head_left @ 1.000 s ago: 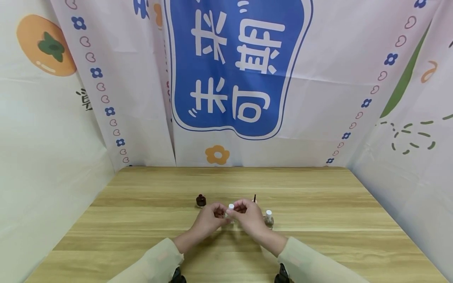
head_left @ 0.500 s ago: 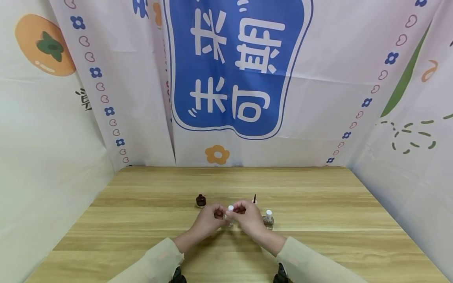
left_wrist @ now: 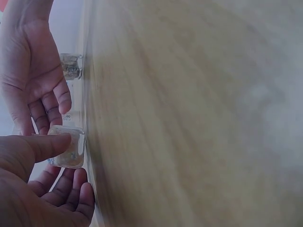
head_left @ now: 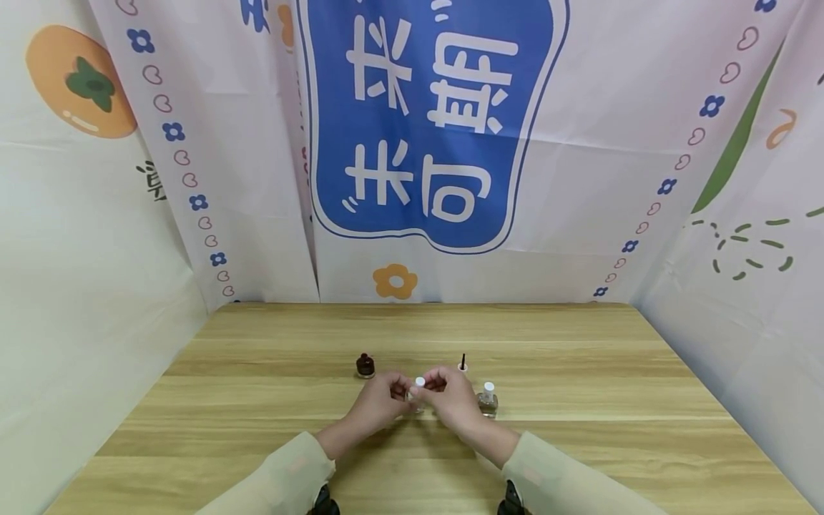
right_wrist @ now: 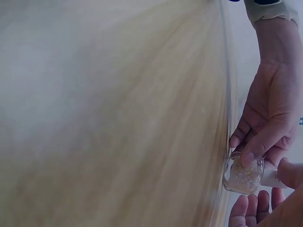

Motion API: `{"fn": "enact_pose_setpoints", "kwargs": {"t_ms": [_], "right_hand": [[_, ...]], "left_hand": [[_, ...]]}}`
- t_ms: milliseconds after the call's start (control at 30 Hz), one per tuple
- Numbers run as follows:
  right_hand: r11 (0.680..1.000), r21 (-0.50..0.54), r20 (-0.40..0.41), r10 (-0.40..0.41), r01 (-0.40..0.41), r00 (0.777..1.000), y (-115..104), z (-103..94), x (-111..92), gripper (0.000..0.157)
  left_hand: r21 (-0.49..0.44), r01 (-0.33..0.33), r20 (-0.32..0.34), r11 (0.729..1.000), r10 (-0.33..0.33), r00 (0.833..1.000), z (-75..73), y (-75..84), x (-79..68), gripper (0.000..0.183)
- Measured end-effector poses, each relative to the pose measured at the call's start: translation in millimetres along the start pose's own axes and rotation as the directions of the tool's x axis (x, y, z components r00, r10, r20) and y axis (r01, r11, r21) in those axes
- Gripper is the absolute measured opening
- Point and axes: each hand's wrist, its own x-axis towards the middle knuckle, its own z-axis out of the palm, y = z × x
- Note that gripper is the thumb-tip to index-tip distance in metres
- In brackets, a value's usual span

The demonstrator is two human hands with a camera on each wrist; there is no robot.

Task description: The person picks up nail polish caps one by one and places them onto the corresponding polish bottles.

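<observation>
Low at the middle of the table, my left hand (head_left: 381,399) pinches a small clear glass nail polish bottle (left_wrist: 72,156) between thumb and fingers. The bottle stands upright with pale, speckled contents. My right hand (head_left: 455,402) pinches its white cap (head_left: 420,382) from the other side; in the right wrist view, the thumb and fingers close around the cap (right_wrist: 271,178). Just beyond my left hand is a dark nail polish bottle (head_left: 365,366) without a white cap. A white cap with a black brush (head_left: 463,363) stands brush-up behind my right hand.
Right of my right hand, another clear nail polish bottle (head_left: 488,402) with a white cap stands upright. The wood-grain table (head_left: 579,365) reaches back to a printed cloth (head_left: 257,179), with more cloth along both sides.
The held bottle and its cap have come slightly lower and nearer. My right hand has shifted a little, showing more of the upright brush cap. The other bottles have not moved.
</observation>
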Motion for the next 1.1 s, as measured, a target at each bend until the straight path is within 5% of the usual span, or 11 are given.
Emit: {"fn": "enact_pose_setpoints", "kwargs": {"t_ms": [1100], "right_hand": [[0.999,-0.033,0.031,-0.005,0.006,1.000,-4.7,3.9,-0.1,0.020]], "left_hand": [[0.040,-0.028,0.017,0.999,0.028,0.999,-4.4,-1.1,-0.7,0.019]]}}
